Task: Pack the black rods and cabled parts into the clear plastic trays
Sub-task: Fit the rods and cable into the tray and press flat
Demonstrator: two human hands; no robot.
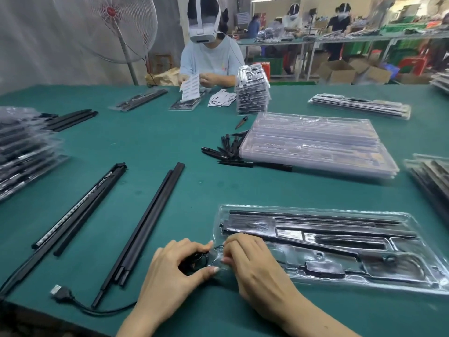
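both hands (213,261) pinch a light, springy coiled cable (194,260) at the flimsy clear tray (413,227) corner; best held by its loop.

I count two hands, my left hand (170,266) and my right hand (252,261). One filled clear tray (340,249) lies in front of me and one stack of empty trays (315,144) sits beyond it. Two loose bundles of black rods lie on the green table (150,142): the near bundle (143,229) and the left bundle (80,205). I see one USB plug (59,291), one pile of short black pens (228,148), one standing fan (107,25) and one person in a headset (209,52) opposite.
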